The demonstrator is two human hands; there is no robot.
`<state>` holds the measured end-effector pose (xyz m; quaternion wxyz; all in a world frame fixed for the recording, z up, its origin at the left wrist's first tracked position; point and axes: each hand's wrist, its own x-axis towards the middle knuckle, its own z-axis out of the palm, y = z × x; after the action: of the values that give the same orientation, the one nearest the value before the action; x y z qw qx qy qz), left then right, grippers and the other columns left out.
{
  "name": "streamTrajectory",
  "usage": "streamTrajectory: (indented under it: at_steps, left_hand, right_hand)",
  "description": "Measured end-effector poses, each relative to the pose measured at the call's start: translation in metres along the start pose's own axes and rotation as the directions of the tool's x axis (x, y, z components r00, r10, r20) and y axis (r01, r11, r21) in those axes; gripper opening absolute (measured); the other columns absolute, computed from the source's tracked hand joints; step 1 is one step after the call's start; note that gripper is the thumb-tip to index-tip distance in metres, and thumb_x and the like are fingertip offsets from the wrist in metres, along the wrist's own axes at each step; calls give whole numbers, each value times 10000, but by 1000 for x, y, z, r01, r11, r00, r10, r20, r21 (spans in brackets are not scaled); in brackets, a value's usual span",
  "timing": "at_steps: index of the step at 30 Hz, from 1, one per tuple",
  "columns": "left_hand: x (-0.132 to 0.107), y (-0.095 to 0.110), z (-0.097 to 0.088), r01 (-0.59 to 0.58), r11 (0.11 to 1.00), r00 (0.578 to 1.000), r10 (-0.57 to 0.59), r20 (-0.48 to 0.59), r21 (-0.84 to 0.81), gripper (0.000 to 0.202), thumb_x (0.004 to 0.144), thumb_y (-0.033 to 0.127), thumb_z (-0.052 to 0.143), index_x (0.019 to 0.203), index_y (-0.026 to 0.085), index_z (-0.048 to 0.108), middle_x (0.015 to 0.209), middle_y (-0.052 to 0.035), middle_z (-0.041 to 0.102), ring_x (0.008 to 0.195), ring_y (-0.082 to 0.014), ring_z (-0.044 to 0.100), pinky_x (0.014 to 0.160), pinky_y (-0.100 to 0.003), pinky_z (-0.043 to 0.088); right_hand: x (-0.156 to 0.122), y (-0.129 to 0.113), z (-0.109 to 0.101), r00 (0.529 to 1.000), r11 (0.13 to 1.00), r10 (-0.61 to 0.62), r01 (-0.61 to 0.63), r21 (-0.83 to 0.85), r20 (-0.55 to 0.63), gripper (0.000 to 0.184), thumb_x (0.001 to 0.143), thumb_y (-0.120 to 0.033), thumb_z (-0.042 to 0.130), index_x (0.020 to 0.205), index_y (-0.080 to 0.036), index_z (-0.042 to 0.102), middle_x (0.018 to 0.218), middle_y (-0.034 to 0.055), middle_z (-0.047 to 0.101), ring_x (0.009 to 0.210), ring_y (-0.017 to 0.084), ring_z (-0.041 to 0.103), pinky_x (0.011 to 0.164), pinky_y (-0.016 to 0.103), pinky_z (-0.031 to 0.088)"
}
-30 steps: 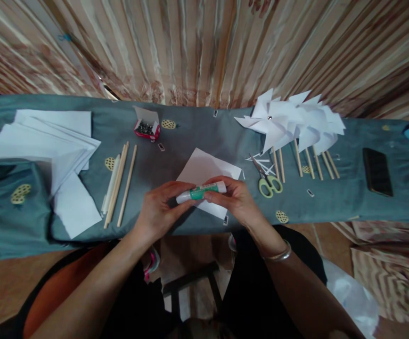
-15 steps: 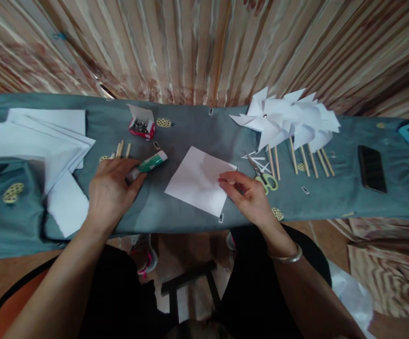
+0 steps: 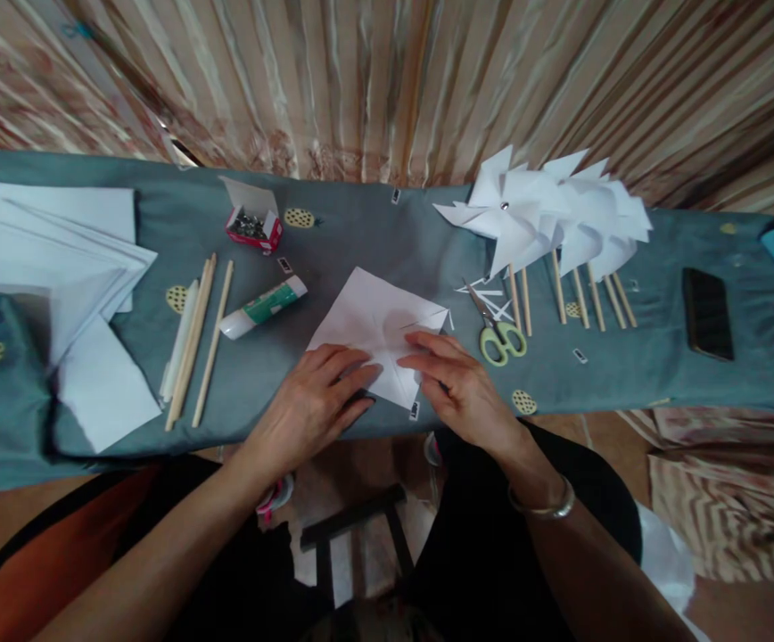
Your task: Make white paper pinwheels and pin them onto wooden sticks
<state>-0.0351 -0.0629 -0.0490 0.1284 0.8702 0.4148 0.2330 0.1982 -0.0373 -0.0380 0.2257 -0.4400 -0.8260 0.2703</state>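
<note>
Striped curtains (image 3: 374, 89) hang behind the cloth-covered counter (image 3: 353, 227). Your white paper square (image 3: 387, 312) lies cornerwise in front of you, faint lines running toward its middle. Your left hand (image 3: 320, 392) rests at its near left edge, fingers partly spread; your right hand (image 3: 460, 383), half curled, is at its right side. Whether either pinches the sheet, I can't tell. Left of it lies a glue stick (image 3: 263, 308); right of it, green-handled scissors (image 3: 496, 326), near white pinwheels (image 3: 527, 214).
</note>
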Motion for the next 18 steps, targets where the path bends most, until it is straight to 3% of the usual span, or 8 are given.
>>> streamTrajectory:
  at_steps: [6,12,18]
  left_hand:
    - [1,0,2,-22,999,999,24,-48,39,230,908,183,582,1126,135,637,1079,-116,683,971,-242,605,819,-411,550]
    - [-1,1,4,-14,1000,997,16,-79,27,204,926,174,555,1105,144,648,1061,-103,704,971,-223,617,830,-404,559]
    - [-1,1,6,-5,1000,995,6,-103,10,179,918,157,561,1073,123,646,1060,-114,705,983,-234,623,834,-413,557]
  right_hand:
    - [-1,0,0,1000,999,19,-19,27,9,382,839,-67,495,1096,-258,703,1323,63,605,1249,236,537,1068,501,434]
    - [0,-1,1,993,978,115,-112,176,-3,352,846,-108,561,1129,-270,692,1346,70,587,1293,226,508,1108,478,393]
    - [4,-2,9,983,920,182,-156,360,-40,148,826,-207,684,938,-287,737,1308,39,600,1252,223,533,1088,463,415]
